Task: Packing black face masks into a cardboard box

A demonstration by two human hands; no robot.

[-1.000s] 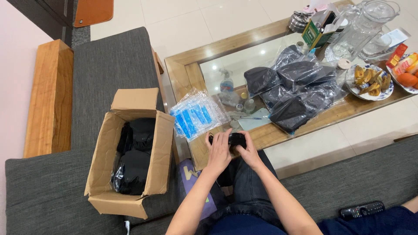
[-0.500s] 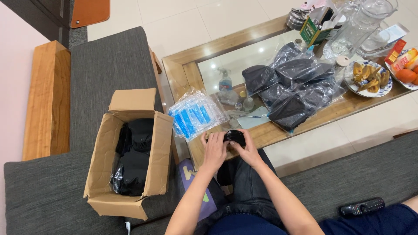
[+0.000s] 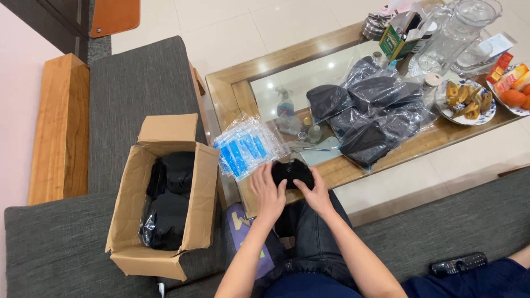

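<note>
Both my hands hold a small folded black cloth item [image 3: 291,171] over the near corner of the glass-topped wooden table [image 3: 232,91]. My left hand [image 3: 268,191] presses its left side with fingers spread over it. My right hand [image 3: 314,193] grips its right edge. Just left of the hands lies a stack of clear plastic bags with blue strips [image 3: 247,146]. A pile of black items in clear bags [image 3: 370,113] lies on the table to the right.
An open cardboard box [image 3: 165,193] holding bagged black items sits on the grey sofa [image 3: 121,83] at my left. A plate of snacks [image 3: 466,99], a glass jug [image 3: 458,33] and small boxes stand at the table's far right. A remote control [image 3: 458,264] lies on the sofa.
My hands have kept working the black item in the same spot, squeezing it into a tighter bundle. The view has shifted slightly; nothing else moved.
</note>
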